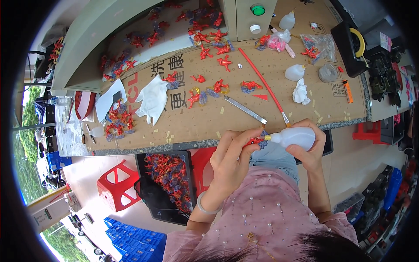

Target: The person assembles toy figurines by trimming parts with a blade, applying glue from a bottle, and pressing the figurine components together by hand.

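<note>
Between the fingers of my left hand (231, 153) is a small red figure (252, 142) with a translucent blue-purple part. My right hand (312, 146) wraps round a white squeeze bottle (298, 138) lying on its side. The bottle's yellowish nozzle points left and meets the figure's purple part; whether it touches I cannot tell. Both hands are just off the bench's front edge, above my lap. On the cardboard near them lie a metal snap-off knife (245, 110) and a long red-handled brush (264, 81).
More red figures (220, 86) lie over the cardboard-covered bench (192, 124) and inside the grey booth (161, 32). A white glove (152, 99), crumpled tissue (301, 92), another squeeze bottle (294, 72) and an orange lighter (347, 91) are there too. Below stand a black crate (188, 170) of figures and a red stool (117, 185).
</note>
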A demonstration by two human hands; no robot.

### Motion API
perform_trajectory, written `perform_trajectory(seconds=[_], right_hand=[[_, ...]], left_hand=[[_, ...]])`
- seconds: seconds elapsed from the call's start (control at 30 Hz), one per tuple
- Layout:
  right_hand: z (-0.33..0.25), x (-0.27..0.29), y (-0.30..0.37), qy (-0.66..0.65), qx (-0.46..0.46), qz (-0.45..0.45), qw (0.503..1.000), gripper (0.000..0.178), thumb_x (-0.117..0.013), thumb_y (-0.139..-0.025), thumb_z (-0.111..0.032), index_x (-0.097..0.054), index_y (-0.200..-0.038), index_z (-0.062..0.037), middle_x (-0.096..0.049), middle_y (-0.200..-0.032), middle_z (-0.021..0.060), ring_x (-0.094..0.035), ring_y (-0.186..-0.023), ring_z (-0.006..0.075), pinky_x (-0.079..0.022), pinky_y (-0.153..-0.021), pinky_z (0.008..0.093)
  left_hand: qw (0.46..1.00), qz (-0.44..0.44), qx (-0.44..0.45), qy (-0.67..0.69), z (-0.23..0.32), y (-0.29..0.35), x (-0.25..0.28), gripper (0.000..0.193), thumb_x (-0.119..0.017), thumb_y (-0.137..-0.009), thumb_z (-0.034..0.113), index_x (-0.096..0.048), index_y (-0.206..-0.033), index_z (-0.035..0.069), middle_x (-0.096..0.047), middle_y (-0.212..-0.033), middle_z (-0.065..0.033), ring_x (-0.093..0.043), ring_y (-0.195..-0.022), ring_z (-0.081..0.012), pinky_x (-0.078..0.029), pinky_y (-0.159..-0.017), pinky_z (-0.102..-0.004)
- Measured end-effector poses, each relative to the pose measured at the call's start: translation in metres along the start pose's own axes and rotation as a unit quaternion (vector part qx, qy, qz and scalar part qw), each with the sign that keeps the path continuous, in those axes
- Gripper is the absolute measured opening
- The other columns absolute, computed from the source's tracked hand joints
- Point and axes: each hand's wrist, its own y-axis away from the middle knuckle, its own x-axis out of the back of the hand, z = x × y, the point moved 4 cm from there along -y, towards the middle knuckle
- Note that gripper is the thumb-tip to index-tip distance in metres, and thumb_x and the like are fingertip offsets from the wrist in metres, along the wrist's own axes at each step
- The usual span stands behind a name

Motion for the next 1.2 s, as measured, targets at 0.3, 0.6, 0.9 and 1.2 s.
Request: perform_trajectory(seconds=[0.3,0.6,0.9,1.2], right_hand=[[-0.051,-0.012,0.004,0.237,0.235,-0.033,0.942,0.039,-0.085,-0.061,-0.011,-0.065,-0.091,0.0029,-0.068,-0.077,0.0132,-0.065,-0.064,0.0195,-0.049,-0.056,0.0260],[-0.019,0.032,0.007,-0.046,0.181,-0.017,0.982,0.035,-0.073,-0.069,-0.007,-0.064,-0.101,0.0065,-0.069,-0.089,0.0164,-0.067,-0.072,0.0196,-0.051,-0.066,0.0288],[0.062,0.092,-0.034,0.033,0.059,0.168,0.984,0.032,-0.057,-0.088,0.001,-0.050,-0.119,0.0008,-0.061,-0.118,0.0171,-0.057,-0.108,0.0182,-0.042,-0.096,0.0292],[0.084,0.093,-0.039,0.075,0.046,0.201,0.976,0.038,-0.062,-0.086,0.002,-0.047,-0.120,-0.0004,-0.060,-0.118,0.0155,-0.056,-0.105,0.0161,-0.042,-0.095,0.0276]], left_hand=[[1.000,-0.012,-0.006,-0.017,-0.003,0.000,-0.004,0.036,-0.075,-0.069,-0.006,-0.068,-0.103,0.003,-0.061,-0.083,-0.0082,-0.060,-0.069,-0.0165,-0.047,-0.058,-0.0254],[0.934,-0.004,0.223,0.278,-0.026,0.008,-0.012,0.034,-0.070,-0.080,-0.005,-0.060,-0.113,-0.004,-0.063,-0.093,-0.0077,-0.064,-0.086,-0.0152,-0.055,-0.070,-0.0240],[0.864,-0.035,0.296,0.406,-0.032,0.014,-0.015,0.032,-0.074,-0.082,0.009,-0.059,-0.107,-0.004,-0.067,-0.096,-0.0114,-0.066,-0.084,-0.0144,-0.056,-0.072,-0.0266],[0.813,-0.077,0.313,0.485,-0.032,0.018,-0.017,0.039,-0.078,-0.079,0.021,-0.059,-0.102,-0.003,-0.065,-0.087,-0.0057,-0.061,-0.073,-0.0090,-0.048,-0.063,-0.0200]])
